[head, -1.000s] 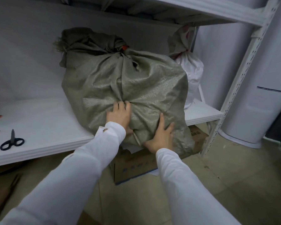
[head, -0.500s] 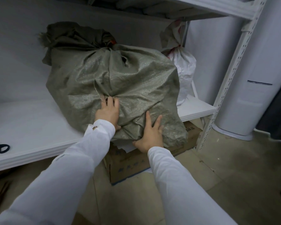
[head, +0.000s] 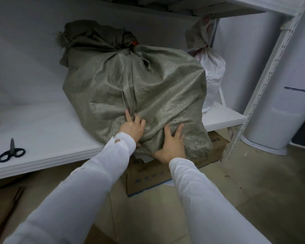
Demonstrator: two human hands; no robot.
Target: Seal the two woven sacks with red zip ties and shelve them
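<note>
grey-green sack (head: 148,88) laid on shelf (head: 42,134), near end overhung past shelf edge. both hands pressed on that end, nothing gripped: left hand (head: 133,128) fingers nearly straight along fold, right hand (head: 173,146) fingers spread flat, lower, at overhang. sack bulk found ahead of fingertips, long axis run away from them toward neck bound by red zip tie (head: 134,43). white sack (head: 213,71) stood beyond right fingers. push judged needed straight ahead

Open shelf (head: 42,124) left of green sack (head: 148,88), scissors (head: 11,153) near edge, white sack (head: 213,71) crowding right
</note>
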